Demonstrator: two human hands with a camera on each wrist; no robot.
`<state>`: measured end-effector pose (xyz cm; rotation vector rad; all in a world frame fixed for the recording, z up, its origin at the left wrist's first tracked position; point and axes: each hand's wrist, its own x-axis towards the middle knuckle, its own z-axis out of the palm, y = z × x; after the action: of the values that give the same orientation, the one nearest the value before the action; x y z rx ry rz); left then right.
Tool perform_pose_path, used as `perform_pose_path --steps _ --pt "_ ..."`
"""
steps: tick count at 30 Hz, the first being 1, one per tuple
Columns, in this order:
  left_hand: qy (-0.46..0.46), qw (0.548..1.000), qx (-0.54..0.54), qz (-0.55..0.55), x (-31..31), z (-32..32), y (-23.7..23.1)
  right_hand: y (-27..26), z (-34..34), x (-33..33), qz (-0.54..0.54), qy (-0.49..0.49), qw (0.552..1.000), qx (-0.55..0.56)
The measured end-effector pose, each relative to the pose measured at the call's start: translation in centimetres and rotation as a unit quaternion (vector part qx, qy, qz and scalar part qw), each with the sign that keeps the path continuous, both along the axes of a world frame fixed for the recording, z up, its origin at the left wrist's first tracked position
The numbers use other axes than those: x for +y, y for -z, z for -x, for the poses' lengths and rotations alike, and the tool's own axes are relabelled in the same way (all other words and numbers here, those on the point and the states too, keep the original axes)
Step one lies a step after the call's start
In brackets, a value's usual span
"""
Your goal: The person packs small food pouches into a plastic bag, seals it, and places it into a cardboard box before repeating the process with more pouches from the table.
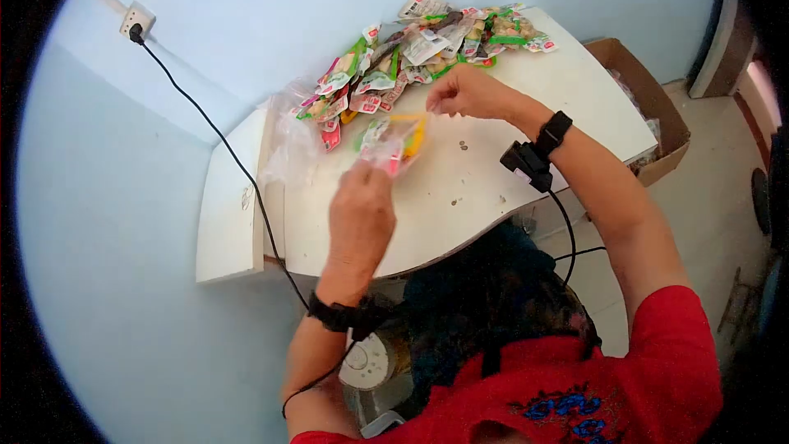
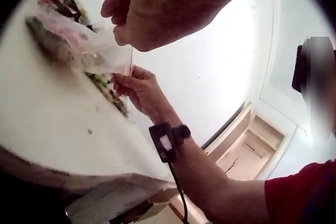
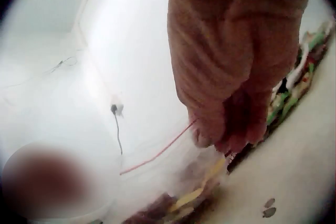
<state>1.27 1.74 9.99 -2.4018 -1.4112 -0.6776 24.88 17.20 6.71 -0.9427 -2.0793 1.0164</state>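
Note:
A clear plastic bag (image 1: 404,133) with colourful packets inside hangs between the two hands above the white table. My left hand (image 1: 362,212) grips the bag's near side, its fingers curled. On the far right, my right hand (image 1: 477,94) pinches the bag's edge. The left wrist view has the left hand (image 2: 170,11) and right hand (image 2: 140,91) at the two ends of the bag's red-lined edge, the bag (image 2: 107,53) spreading between them. In the right wrist view the right hand (image 3: 231,66) pinches the end of a thin red line on the bag (image 3: 197,174).
A heap of small snack packets (image 1: 427,45) lies along the table's back edge by the wall. Crumpled clear plastic (image 1: 292,144) sits at the left. A cardboard box (image 1: 670,111) stands right of the table (image 1: 526,156). A black cable (image 1: 209,119) runs down from the wall socket (image 1: 137,21).

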Motion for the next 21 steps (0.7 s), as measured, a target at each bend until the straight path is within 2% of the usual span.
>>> perform_pose_path --steps 2,4,6,10,14,17,21 --pt "0.007 1.000 -0.012 -0.019 0.2 1.9 -2.2 -2.0 0.3 -0.7 -0.115 0.007 0.993 0.016" --pt "0.021 0.997 -0.065 -0.030 -1.6 2.2 -7.4 -5.3 0.0 -2.6 -0.243 0.005 0.967 0.073" --pt "0.026 0.994 -0.088 -0.059 -2.7 2.7 -8.9 -8.0 -0.3 -4.8 -0.243 0.022 0.968 0.054" --pt "0.032 0.989 -0.143 0.034 -4.4 3.1 -11.3 -10.8 -1.2 -7.7 -0.158 0.003 0.986 0.057" --pt "0.032 0.974 -0.191 0.117 -4.5 4.8 -10.6 -11.2 -1.9 -10.2 -0.099 -0.006 0.992 0.073" --pt "0.048 0.943 -0.279 0.173 -5.3 4.6 -10.8 -11.7 -2.6 -11.9 -0.063 0.001 0.993 0.101" --pt "0.061 0.936 -0.306 0.166 -5.8 4.2 -9.8 -11.3 -2.9 -13.5 -0.096 0.027 0.988 0.114"
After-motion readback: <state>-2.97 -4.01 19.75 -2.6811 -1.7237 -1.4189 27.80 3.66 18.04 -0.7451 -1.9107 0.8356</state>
